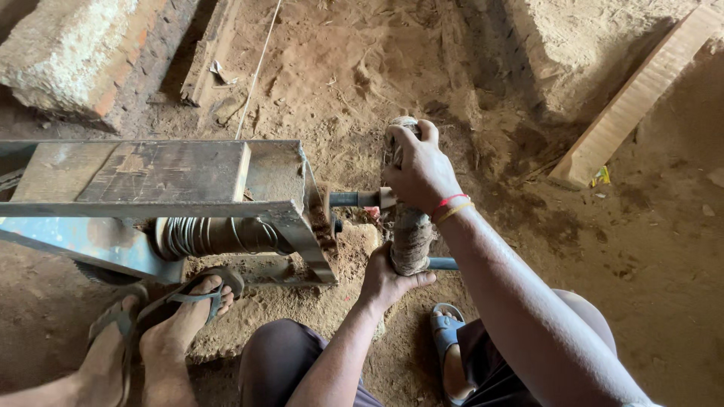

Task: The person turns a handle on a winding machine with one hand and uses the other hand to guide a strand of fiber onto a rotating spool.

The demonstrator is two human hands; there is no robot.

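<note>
Hands on a crank handle, seen from the head camera.
My right hand [419, 169] grips the top of the rope-wrapped handle [409, 234], my left hand [386, 280] grips its bottom, beside the metal frame [290, 215] on sandy ground.

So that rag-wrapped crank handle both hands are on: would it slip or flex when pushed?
The wrapped handle probably grips well: its cloth binding looks rough and dusty. It likely stays stiff, since a metal rod joins it to the winding frame. Right hand and left hand both clasp it, suggesting real resistance.
</note>
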